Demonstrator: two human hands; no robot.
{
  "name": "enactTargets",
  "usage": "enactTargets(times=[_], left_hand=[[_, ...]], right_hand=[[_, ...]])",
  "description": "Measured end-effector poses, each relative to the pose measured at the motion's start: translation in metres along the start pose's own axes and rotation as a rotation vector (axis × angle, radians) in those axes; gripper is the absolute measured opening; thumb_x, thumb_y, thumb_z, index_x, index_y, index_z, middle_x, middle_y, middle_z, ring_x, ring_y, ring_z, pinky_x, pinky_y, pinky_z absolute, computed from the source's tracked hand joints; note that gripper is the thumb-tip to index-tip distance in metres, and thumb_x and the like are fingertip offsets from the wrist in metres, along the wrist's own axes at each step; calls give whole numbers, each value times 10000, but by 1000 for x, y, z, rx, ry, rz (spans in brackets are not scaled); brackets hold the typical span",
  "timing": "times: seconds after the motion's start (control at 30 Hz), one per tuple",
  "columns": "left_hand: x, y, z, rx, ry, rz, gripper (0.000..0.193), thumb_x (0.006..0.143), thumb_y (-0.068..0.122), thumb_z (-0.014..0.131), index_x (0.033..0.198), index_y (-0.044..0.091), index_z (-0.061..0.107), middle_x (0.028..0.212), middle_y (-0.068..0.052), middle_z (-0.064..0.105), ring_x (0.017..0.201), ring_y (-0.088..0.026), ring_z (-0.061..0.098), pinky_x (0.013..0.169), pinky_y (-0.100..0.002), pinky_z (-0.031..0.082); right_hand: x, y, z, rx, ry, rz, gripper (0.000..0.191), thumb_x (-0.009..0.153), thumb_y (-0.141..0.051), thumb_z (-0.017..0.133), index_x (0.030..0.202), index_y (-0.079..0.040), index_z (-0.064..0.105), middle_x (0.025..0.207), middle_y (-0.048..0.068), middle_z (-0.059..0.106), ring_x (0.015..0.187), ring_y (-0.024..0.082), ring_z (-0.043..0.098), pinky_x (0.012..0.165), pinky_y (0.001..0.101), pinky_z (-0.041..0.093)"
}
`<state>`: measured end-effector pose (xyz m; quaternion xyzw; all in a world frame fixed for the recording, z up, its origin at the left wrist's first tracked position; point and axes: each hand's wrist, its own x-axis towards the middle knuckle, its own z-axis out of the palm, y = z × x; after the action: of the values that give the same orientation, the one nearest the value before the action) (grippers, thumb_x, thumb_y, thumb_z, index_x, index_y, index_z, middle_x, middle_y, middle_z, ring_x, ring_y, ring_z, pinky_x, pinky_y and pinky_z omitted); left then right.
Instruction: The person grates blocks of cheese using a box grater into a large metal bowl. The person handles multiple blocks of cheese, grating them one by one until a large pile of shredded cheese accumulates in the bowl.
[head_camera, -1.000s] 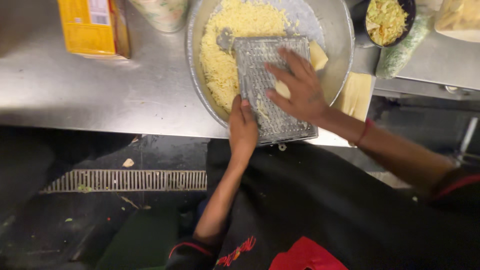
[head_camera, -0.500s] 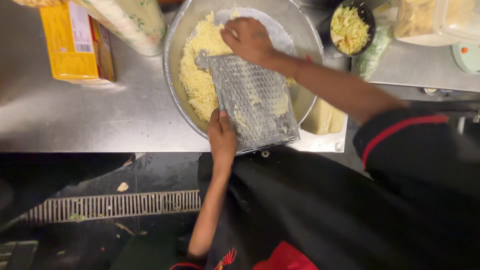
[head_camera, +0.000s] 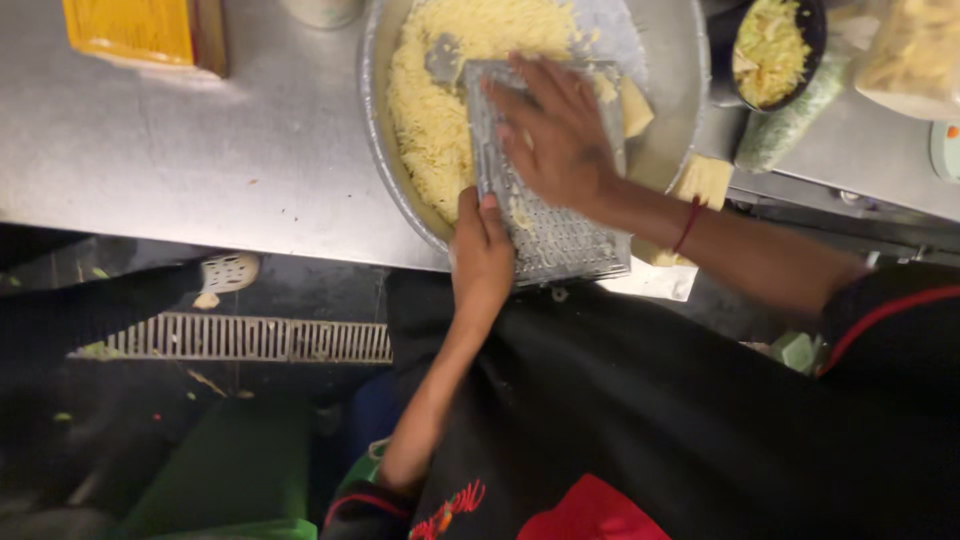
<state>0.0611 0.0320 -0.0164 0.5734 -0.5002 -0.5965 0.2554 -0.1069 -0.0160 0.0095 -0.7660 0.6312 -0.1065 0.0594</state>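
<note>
Grating cheese looks well advanced: a deep heap of pale yellow shreds (head_camera: 440, 110) already fills much of the big metal bowl (head_camera: 675, 90), lying just beyond and to the left of the person's fingers. The flat metal grater (head_camera: 560, 235) leans across the bowl, its near end resting over the rim. The left hand (head_camera: 482, 255) grips that near lower corner, fingers closed round the edge to steady it. The right hand (head_camera: 555, 135) lies spread over the grater's upper face, fingers fairly wide and pressed flat; a pale wedge of cheese (head_camera: 635, 105) shows just past its far side, but whether the fingers hold a piece beneath the palm I cannot tell, since the hand is blurred.

What is left, judging from the scene: that wedge by the grater, and another yellow block (head_camera: 705, 180) lying on the worktop (head_camera: 200, 170) just right of the right wrist, seem still ungrated. So I would say the bulk is done, with some blocks remaining.

Further right of the hands stand a dark small bowl (head_camera: 815, 40) of shreds and a clear bag (head_camera: 915, 50); far left sits an orange box (head_camera: 140, 30).
</note>
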Motion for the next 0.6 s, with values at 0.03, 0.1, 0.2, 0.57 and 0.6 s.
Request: enactTargets(times=[0.03, 0.1, 0.2, 0.57, 0.6], left_hand=[[0, 1, 0, 16, 18, -8, 413, 1084, 299, 408, 1301, -27, 539, 996, -326, 668, 930, -516, 637, 803, -537, 492], [-1, 1, 2, 28, 40, -29, 420, 1074, 298, 418, 1310, -28, 538, 1003, -339, 665, 951, -541, 626, 804, -555, 481], [0, 0, 4, 50, 82, -10, 420, 1069, 295, 426, 1301, -30, 556, 995, -334, 672, 944, -537, 629, 807, -558, 480], [16, -17, -4, -623, -159, -97, 609, 1106, 425, 271, 1335, -38, 592, 1247, -182, 684, 1121, -215, 623, 1025, -347, 463], [15, -17, -3, -625, -155, -105, 616, 1108, 437, 257, 1356, -33, 569, 1284, -174, 660, 1161, -212, 604, 1041, -346, 452]], right_hand=[[9, 9, 6, 61, -43, 44, 406, 1065, -218, 598, 1453, -99, 621, 1450, 215, 541, 1336, 413, 497, 1100, 562, 394], [23, 27, 21, 178, -130, 135, 350, 1088, -197, 550, 1406, -98, 656, 1247, 174, 654, 1189, 360, 590, 1020, 535, 448], [51, 52, 48, 121, -7, 104, 262, 1116, -226, 578, 986, -36, 704, 938, 217, 657, 965, 393, 630, 885, 532, 489], [-10, -25, -14, 271, 92, 95, 260, 1053, -210, 602, 1256, -60, 661, 1393, 184, 575, 1285, 377, 556, 1057, 538, 447], [-32, -40, -17, 218, 115, 31, 408, 1046, -214, 619, 1424, -61, 613, 1578, 206, 455, 1437, 401, 463, 1143, 557, 391]])
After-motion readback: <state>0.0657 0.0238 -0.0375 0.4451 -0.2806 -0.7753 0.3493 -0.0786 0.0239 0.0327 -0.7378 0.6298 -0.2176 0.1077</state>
